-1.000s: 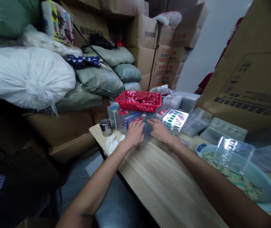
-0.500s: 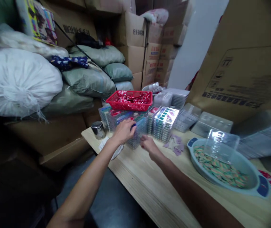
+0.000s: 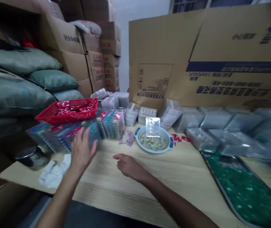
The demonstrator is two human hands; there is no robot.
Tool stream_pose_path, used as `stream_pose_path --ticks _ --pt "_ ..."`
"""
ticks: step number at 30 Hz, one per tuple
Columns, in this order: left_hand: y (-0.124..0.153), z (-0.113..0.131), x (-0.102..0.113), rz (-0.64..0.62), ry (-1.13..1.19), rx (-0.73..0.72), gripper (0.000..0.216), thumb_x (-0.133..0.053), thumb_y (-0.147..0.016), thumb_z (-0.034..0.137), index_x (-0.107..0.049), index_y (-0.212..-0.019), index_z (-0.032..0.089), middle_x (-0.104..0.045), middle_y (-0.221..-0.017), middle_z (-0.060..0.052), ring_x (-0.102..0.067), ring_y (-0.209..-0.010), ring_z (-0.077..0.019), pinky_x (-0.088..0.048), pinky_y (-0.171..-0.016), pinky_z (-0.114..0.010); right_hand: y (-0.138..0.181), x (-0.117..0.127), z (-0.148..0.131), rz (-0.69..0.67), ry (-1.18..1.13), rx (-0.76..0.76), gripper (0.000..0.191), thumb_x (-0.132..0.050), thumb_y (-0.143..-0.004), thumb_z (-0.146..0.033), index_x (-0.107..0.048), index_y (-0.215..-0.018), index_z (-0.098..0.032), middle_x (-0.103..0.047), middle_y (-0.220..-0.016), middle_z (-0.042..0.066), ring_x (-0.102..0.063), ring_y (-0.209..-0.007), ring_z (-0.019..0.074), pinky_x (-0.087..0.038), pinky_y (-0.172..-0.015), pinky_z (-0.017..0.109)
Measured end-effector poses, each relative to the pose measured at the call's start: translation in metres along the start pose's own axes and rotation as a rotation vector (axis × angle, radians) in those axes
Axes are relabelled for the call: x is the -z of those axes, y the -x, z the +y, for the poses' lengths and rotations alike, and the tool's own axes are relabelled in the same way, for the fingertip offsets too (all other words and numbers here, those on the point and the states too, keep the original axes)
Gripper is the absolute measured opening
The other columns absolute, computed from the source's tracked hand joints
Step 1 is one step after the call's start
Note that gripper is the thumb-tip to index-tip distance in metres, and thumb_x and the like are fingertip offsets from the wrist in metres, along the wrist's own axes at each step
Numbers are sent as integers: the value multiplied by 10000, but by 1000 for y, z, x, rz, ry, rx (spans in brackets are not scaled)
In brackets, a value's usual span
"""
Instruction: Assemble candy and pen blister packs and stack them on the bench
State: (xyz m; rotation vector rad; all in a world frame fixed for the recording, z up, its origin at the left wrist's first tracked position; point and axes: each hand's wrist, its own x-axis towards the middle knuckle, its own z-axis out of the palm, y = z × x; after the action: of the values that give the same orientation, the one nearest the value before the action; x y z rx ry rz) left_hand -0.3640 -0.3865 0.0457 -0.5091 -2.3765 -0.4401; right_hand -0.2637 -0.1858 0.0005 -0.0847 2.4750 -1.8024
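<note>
Facing boxy plastic stacks (image 3: 93,132) | left hand (image 3: 81,152): spread | basin (image 3: 140,146): smooth, oval

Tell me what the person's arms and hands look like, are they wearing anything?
The left hand and right hand are both bare, with no gloves. The forearms are bare too; no sleeves show. A small ring seems to be on a left finger, but it's blurry.

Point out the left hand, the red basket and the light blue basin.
Left hand (image 3: 82,154), head view: on the back of the hand.
Red basket (image 3: 75,118), head view: on its near wall.
Light blue basin (image 3: 154,151), head view: on its near outer wall.
</note>
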Motion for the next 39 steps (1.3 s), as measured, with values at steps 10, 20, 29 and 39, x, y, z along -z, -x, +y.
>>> stream_pose_path --ticks 10,20,29,39 --pt "72 179 -80 -317 661 -165 255 -460 -974 306 -695 -1029 223 -732 -1048 -80 -709 -956 -224 -577 -867 -359 169 141 73 348 171 -136 412 -481 -859 -215 -747 -1174 -212 -745 -1148 93 -677 -1084 269 -499 -991 413" --pt "100 250 -153 -149 144 -335 567 -489 -970 267 -442 -1503 82 -396 -1570 -253 -309 -1489 -419 -411 -1101 -565 214 322 97 705 787 -470 501 -455 -905 -179 -594 -1384 -138 -619 -1386 145 -576 -1288 261 -417 -1080 338" --pt "112 224 -180 65 162 -396 775 -475 -979 246 -69 -1638 230 -194 -1678 -190 -242 -1535 -352 -405 -1099 -527 112 464 64 823 1005 -595 594 -515 -919 -309 -447 -1500 -206 -524 -1432 189 -549 -1286 351 -457 -1006 456" --pt "114 219 -181 49 61 -432 770 -501 -958 196 -133 -1634 212 -264 -1656 -189 -291 -1519 -334 -426 -1077 -463 50 515 77 520 1350 -463 453 -578 -892 -186 -570 -1341 -121 -580 -1317 213 -556 -1247 305 -476 -982 397"
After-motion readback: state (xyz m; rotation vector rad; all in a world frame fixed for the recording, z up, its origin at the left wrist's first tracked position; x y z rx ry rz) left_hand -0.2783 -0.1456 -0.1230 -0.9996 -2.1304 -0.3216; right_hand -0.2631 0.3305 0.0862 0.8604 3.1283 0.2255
